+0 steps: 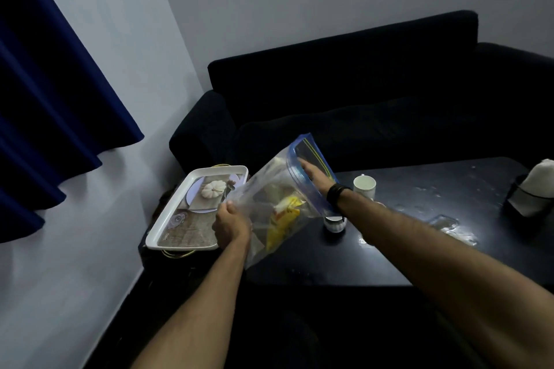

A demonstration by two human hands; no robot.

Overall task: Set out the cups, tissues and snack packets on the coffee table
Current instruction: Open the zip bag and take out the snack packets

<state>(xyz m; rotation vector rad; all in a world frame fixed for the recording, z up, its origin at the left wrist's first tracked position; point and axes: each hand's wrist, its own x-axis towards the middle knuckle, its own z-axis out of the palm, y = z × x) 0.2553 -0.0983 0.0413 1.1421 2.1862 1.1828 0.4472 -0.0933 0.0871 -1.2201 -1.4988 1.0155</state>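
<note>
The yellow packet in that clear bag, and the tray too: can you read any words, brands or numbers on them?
No text can be read.
Yellow packet: red marks show through the zip bag, too blurred to read.
Tray: only a printed picture, no words visible.
White cup: plain.

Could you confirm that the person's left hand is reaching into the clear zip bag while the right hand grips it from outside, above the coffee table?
Not quite: the hands are swapped. In the head view, the right hand reaches into the mouth of the clear zip bag, while the left hand grips it from outside, above the coffee table.
</note>
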